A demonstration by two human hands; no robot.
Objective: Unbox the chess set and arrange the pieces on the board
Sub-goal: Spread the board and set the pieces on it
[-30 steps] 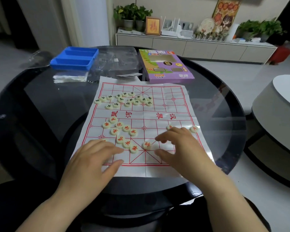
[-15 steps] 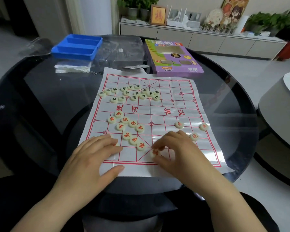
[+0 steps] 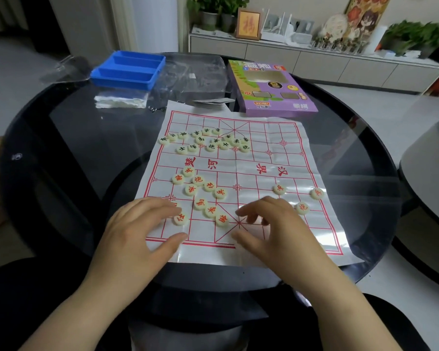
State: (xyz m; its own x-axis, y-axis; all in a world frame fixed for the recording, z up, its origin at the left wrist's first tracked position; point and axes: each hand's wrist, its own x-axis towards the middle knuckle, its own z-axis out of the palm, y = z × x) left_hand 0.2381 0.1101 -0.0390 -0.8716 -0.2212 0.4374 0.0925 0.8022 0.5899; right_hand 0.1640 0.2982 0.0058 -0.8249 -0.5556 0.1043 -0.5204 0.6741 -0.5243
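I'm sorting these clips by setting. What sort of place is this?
Most likely a home living room. A long low sideboard along the wall carries potted plants and a framed picture, and the board lies on a round glass table.

A home living room is showing; a long low white sideboard (image 3: 314, 62) is carrying leafy green potted plants (image 3: 213, 8) and a wooden-framed red-character picture (image 3: 248, 24); a round black glass desk (image 3: 86, 138) is standing nearby.
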